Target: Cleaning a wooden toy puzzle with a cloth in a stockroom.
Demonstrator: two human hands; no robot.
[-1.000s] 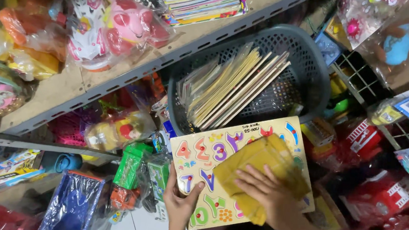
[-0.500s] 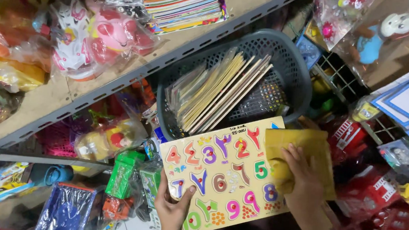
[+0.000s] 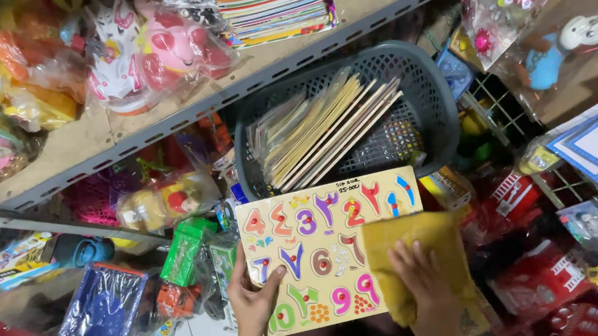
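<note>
Right hand (image 3: 424,279) on yellow cloth (image 3: 416,259), beside basket (image 3: 432,107) of puzzle boards (image 3: 330,131)

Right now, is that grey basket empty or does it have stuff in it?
Not empty. The grey basket holds a row of flat boards standing on edge, some in clear wrap.

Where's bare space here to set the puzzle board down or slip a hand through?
Little. Free patches: bare shelf board between the bagged plush toys and the metal shelf edge; the basket's right part beside the upright boards; a floor sliver near the left hand. Elsewhere packed toys crowd everything around the right hand.
</note>
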